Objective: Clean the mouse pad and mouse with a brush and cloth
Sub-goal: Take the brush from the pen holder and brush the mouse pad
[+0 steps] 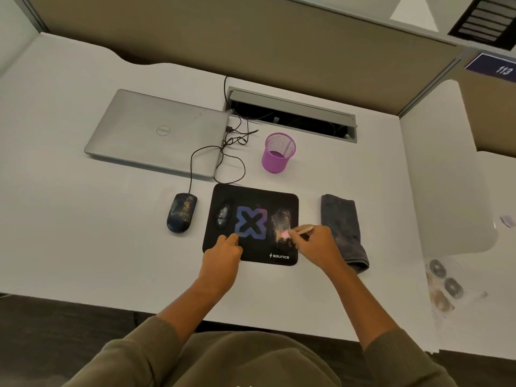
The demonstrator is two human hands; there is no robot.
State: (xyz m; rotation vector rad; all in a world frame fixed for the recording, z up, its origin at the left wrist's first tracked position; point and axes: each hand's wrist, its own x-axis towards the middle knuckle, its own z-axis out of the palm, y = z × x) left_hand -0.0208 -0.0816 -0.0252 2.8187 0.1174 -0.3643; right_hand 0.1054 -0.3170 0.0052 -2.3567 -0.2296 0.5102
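A black mouse pad (252,196) with a blue-purple X lies on the white desk, with pale dust patches at its left and right. My right hand (315,247) holds a small brush (300,229) with a wooden handle and pink bristles, its tip on the right dust patch. My left hand (223,256) presses down on the pad's near left corner. A dark, dusty wired mouse (181,212) sits to the left of the pad. On the pad's right lies a folded grey cloth (342,227).
A shut silver laptop (156,132) lies at the back left, the mouse cable (223,152) coiled beside it. A purple mesh cup (276,153) stands behind the pad. An open cable tray (293,115) is set into the desk. Small round items (444,280) lie at the right.
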